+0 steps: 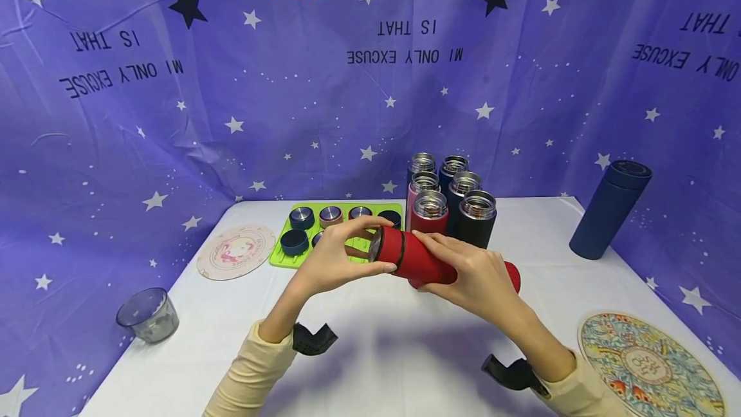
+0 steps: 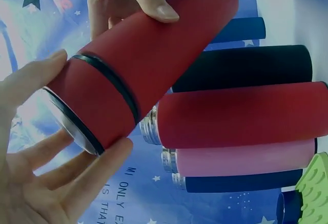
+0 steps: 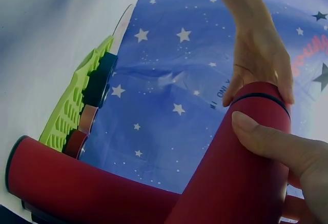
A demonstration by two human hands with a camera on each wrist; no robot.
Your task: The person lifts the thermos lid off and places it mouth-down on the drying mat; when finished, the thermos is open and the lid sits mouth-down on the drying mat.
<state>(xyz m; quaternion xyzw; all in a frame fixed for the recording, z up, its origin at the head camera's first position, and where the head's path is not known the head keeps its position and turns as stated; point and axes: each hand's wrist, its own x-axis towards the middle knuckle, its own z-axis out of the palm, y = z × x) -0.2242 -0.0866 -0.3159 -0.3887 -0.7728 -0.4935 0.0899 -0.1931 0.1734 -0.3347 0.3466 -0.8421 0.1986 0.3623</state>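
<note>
A red thermos bottle point(image 1: 425, 259) is held tilted above the table, its capped end toward the left. My left hand point(image 1: 330, 256) grips the red lid point(image 2: 89, 101) between thumb and fingers; a dark ring marks the seam below the lid. Around the body of the bottle my right hand point(image 1: 477, 269) is wrapped, with the thumb point(image 3: 256, 131) lying along its side. Behind the hands stand several lidless bottles with bare steel necks, among them a red one point(image 2: 241, 116), a pink one point(image 2: 246, 161) and a black one point(image 1: 477, 221).
A green mat point(image 1: 283, 259) at the back left carries several lids point(image 1: 295, 242). A capped blue bottle point(image 1: 608, 211) stands at the far right. Two round mats lie on the table, one pink point(image 1: 217, 262), one patterned point(image 1: 654, 365). A glass cup point(image 1: 152, 324) is at the left edge.
</note>
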